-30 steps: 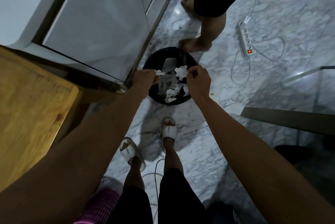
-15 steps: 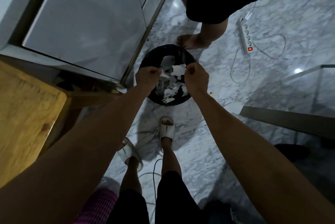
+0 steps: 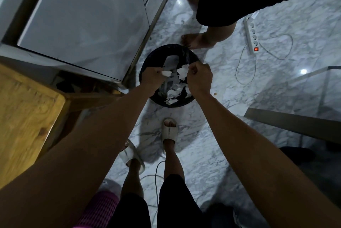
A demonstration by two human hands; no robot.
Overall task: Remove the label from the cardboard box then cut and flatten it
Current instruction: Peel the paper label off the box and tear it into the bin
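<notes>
Both my hands hang over the round black-lined waste bin [image 3: 147, 65] on the marble floor [image 3: 212, 144]. My left hand [image 3: 152, 78] has its fingers pinched on a small white label scrap [image 3: 166, 73]; my right hand [image 3: 199, 78] grips another torn white piece [image 3: 181, 72].

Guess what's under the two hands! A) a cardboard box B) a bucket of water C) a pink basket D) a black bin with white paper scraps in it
D: the left hand and right hand pinch white paper bits over the round black bin, which holds torn white scraps.
</notes>
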